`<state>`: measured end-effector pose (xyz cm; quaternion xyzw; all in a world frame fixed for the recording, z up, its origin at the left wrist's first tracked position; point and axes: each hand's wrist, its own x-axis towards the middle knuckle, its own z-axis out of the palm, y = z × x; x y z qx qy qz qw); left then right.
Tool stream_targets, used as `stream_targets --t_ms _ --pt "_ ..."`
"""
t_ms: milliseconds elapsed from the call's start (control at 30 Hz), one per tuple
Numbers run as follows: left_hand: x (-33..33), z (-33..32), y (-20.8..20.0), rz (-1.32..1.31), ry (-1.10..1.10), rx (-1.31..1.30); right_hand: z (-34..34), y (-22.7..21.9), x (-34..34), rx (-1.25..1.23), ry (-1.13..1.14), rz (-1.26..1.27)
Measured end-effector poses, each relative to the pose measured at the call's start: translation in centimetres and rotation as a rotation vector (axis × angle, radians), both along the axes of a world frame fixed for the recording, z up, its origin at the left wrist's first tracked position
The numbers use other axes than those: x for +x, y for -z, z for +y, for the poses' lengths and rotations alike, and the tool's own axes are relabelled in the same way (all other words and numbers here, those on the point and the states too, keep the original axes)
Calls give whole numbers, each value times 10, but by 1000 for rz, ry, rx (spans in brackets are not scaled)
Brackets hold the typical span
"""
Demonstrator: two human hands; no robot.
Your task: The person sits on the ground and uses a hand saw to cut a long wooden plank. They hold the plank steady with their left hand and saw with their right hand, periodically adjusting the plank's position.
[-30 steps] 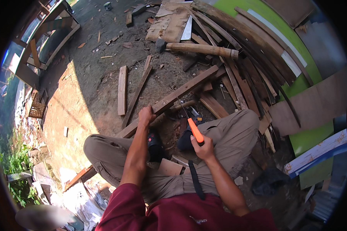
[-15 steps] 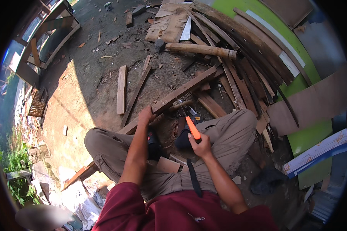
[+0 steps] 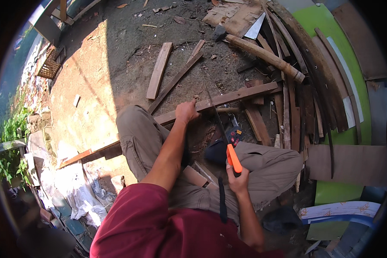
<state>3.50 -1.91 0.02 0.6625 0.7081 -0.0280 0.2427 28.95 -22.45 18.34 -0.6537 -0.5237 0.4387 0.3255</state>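
Mid-frame, I see the left hand (image 3: 187, 112) clasping a beam (image 3: 241, 96); lower down, the right hand (image 3: 238, 179) grips an orange-handled saw (image 3: 233, 159).

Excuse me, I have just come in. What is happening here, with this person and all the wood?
A person sits low with knees apart. The left hand holds a long wooden beam, and the right hand grips an orange-handled saw. The blade lies across the beam, to the right of the left hand; any cut is too small to make out. A short wooden plank lies on the ground beyond the beam.
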Motion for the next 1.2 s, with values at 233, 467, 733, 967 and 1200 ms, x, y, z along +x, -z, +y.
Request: stream_targets --t_ms 233,467,733,967,1200 --pt "-4 6 -9 -34 10 -77 7 -35 4 -160 -37 -48" --pt "3 -11 0 -63 0 70 58 17 -8 -131 -58 -96" --pt "-3 -17 10 -37 22 95 79 26 -30 -79 -72 -86" --pt "4 -11 9 -54 17 116 30 96 -12 -129 -108 20" --pt "3 -27 19 -61 10 200 102 -4 -23 -340 -129 -67"
